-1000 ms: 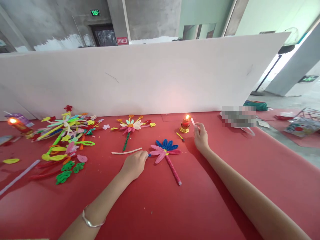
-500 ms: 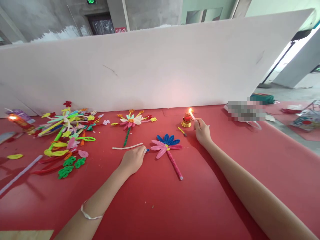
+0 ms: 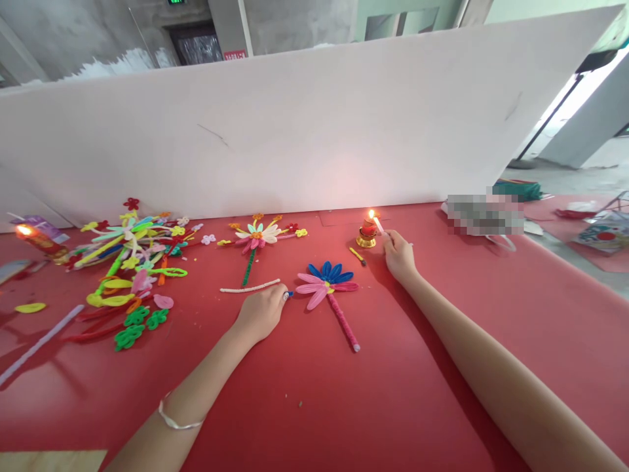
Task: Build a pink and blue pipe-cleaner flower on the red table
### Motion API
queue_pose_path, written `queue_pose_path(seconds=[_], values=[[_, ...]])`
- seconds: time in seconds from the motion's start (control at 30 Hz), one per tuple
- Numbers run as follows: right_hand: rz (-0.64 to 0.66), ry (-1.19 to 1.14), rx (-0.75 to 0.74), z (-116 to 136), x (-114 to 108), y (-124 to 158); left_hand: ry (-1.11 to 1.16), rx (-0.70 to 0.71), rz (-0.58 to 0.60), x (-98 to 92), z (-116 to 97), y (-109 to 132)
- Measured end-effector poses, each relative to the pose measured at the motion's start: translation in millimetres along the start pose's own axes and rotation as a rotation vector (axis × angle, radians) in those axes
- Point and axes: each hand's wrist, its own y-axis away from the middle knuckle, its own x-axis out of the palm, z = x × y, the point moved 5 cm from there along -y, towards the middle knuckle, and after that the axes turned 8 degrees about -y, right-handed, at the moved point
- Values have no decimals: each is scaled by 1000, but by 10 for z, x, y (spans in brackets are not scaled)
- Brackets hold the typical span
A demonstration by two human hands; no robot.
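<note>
My right hand [image 3: 399, 255] pinches a pale glue stick [image 3: 378, 225], its tip at the flame of a small red candle [image 3: 367, 231] in a gold holder. My left hand [image 3: 263, 311] rests on the table with fingers closed around a blue pipe-cleaner petal [image 3: 289, 294]; only its tip shows. Just right of that hand lies a pipe-cleaner flower [image 3: 327, 287] with blue and pink petals and a wrapped pink stem [image 3: 345, 324]. A white pipe cleaner [image 3: 249, 287] lies beyond my left hand.
A second flower [image 3: 255, 237] with a green stem lies farther back. Colourful pipe-cleaner pieces [image 3: 130, 246] are heaped on the left beside another lit candle [image 3: 43, 244]. A yellow stick with a dark end [image 3: 358, 256] lies near the holder. A white board [image 3: 295, 137] stands behind the red table [image 3: 314, 419].
My right hand and the glue stick have shifted very slightly, the tip staying close to the flame. My left hand keeps its place.
</note>
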Motion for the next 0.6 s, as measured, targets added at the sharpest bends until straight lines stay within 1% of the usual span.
queue_pose_path(seconds=[0.13,0.37,0.6], values=[[-17,12,-23,-20,-3,-9,-14,-4,5,-3,3,3],[-22,-3,-11,-10,-6,0,-18,-5,8,-2,1,3],[-22,-25,-33,-22,-2,-9,-20,0,-1,-3,-1,4]])
